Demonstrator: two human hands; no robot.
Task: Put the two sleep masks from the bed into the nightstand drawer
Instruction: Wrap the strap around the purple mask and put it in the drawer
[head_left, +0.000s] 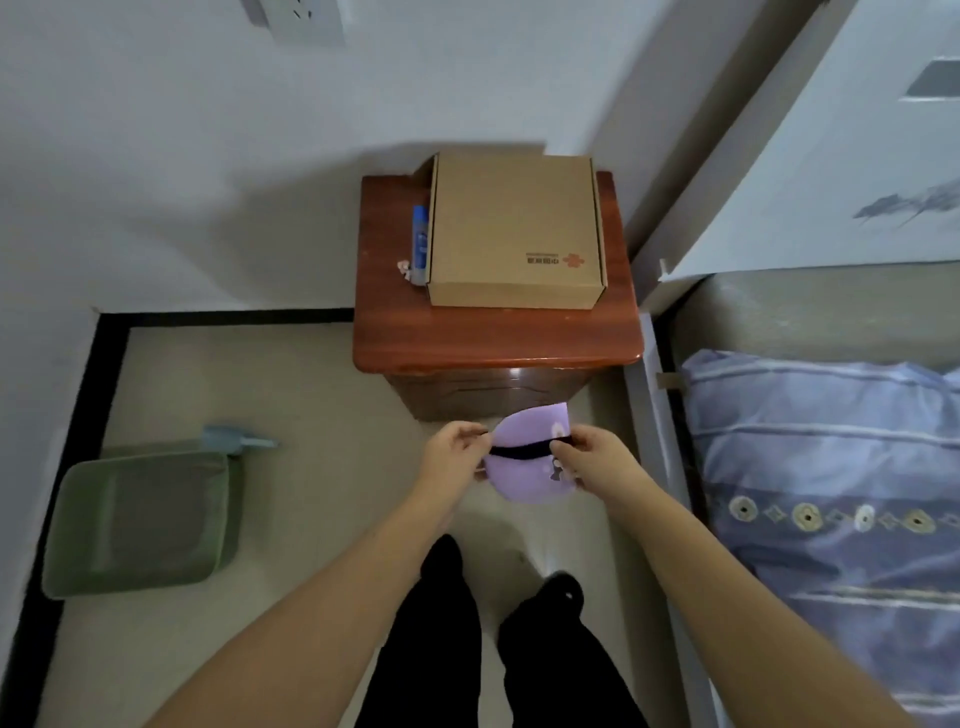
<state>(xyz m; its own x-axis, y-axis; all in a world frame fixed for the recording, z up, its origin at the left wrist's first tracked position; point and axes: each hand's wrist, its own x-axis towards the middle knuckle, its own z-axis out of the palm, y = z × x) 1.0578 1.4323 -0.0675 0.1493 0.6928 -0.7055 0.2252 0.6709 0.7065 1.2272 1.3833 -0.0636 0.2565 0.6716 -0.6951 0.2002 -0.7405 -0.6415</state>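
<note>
A purple sleep mask (524, 480) with a black strap across it hangs between my two hands, in front of the nightstand. My left hand (454, 452) pinches its left end and my right hand (592, 457) pinches its right end. It may be two masks stacked; I cannot tell. The red-brown wooden nightstand (493, 338) stands just beyond, and its drawer front (467, 395) is closed. The bed (831, 467) with a purple patterned cover lies to the right.
A cardboard box (514, 228) and a blue tube (420, 244) sit on the nightstand top. A green bin (140, 519) stands on the floor at the left, by the wall. My legs are below the hands.
</note>
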